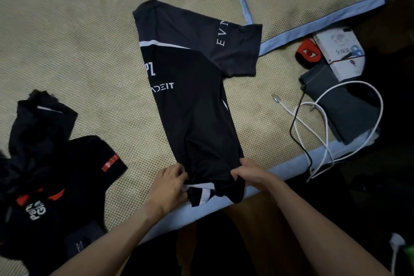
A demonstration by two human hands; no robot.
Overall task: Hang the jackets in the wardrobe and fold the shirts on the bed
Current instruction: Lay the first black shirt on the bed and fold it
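My hands grip the shirt at its hem by the bed's near edge: the left hand pinches the left side, the right hand the right. The shirt lies mid-bed, half folded lengthwise, one sleeve out right. More dark clothes sit at the left edge.

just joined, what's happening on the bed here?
A person is folding a black shirt laid out on the bed. It is already folded lengthwise, with one sleeve sticking out to the right. Both hands hold its near end at the bed's edge: the left hand pinches one corner, the right hand has the other in its grip. A pile of dark clothes waits at the left; white cable lies at the right.
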